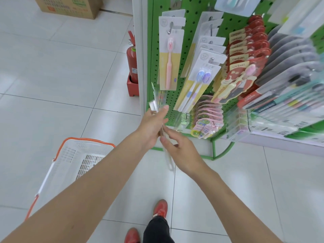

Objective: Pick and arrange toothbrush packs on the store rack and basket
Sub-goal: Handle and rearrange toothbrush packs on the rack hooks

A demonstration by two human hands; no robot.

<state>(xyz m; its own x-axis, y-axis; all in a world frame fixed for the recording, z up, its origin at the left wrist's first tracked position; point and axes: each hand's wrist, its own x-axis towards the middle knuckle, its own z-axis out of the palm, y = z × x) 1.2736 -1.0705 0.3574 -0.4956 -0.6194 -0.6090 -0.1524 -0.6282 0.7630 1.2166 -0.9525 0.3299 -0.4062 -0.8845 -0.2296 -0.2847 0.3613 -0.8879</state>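
Head view, left hand (151, 126) gripping toothbrush packs (157, 101), right hand (182, 151) pinching them

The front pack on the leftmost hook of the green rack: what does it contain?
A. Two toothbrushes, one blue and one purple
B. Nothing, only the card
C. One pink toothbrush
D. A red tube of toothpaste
C: the front pack on the leftmost hook of the green rack shows a single pink toothbrush on its yellow and white card.
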